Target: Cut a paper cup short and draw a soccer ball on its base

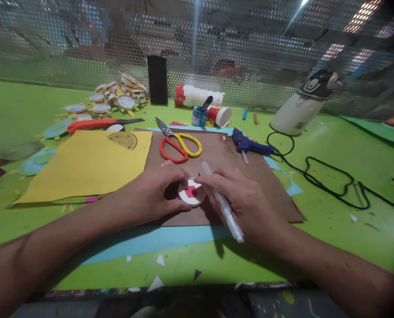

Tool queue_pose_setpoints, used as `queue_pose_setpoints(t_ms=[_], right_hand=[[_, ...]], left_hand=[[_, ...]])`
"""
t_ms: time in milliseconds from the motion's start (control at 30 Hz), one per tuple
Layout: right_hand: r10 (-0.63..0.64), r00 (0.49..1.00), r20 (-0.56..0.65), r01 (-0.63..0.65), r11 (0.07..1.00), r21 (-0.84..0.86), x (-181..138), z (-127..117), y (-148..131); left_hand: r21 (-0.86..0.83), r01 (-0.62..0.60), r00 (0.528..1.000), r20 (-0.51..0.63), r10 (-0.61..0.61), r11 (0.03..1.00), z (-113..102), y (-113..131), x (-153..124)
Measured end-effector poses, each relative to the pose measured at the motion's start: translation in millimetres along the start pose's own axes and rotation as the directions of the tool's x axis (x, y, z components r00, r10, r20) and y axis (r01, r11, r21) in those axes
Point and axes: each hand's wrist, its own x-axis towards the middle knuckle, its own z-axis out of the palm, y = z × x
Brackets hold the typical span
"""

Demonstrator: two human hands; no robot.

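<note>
A small round white disc [186, 197] with a red patch in its middle is pinched at its left edge between the thumb and fingers of my left hand [159, 187]. My right hand [241, 198] is closed round a whitish, translucent pen [228, 214], which slants with its thin end up and to the left. The right fingertips also reach the disc's right edge. Under both hands lies a brown sheet [213, 152]. Just beyond them rest scissors [179, 143] with one red and one yellow handle.
Left are a yellow sheet [94, 168], protractor [123, 140], orange-handled cutter [92, 125] and piled paper discs [126, 101]. Behind stand a phone [157, 80], paper cups [198, 96] and blue paint jar [199, 117]. Right, a blue glue gun [250, 145] trails black cable near a bottle [291, 112].
</note>
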Motion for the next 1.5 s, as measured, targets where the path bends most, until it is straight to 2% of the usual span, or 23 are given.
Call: queue_pose_setpoints(t_ms=[167, 433, 633, 900, 1133, 1267, 1500], right_hand=[[-0.004, 1.000, 0.030, 0.005, 0.999, -0.034, -1.1, 0.6, 0.3], [-0.007, 1.000, 0.009, 0.007, 0.998, -0.057, -1.9, 2.4, -1.4], [-0.024, 1.000, -0.007, 0.024, 0.999, -0.039, -1.1, 2.1, -3.4], [-0.006, 1.000, 0.012, 0.006, 0.999, -0.039, -1.1, 0.9, -4.5], [0.018, 1.000, 0.008, -0.017, 0.999, -0.036, -2.0, 2.5, -3.1], [0.023, 0.999, -0.049, -0.022, 0.999, 0.027, -1.7, 0.4, 1.4], [0.176, 0.967, -0.185, -0.174, 0.984, 0.027, 2.2, -16.5, 9.2]], left_hand=[[0.012, 0.005, 1.000, -0.002, -0.005, 1.000, 0.5, 0.7, 0.4], [0.025, 0.052, 0.999, -0.017, -0.052, 0.998, 0.8, 1.8, 0.6], [0.015, -0.029, 0.999, -0.018, 0.029, 0.999, 1.1, 0.2, 0.6], [0.092, -0.169, 0.983, -0.049, 0.174, 0.981, 3.0, -2.5, 1.5], [0.103, -0.193, 0.980, -0.035, 0.198, 0.976, 2.1, -2.4, -1.0], [0.114, -0.200, 0.979, -0.024, 0.204, 0.973, 2.5, -3.9, -0.4], [0.181, -0.243, 0.967, -0.030, 0.252, 0.953, 4.0, -1.6, -4.1]])
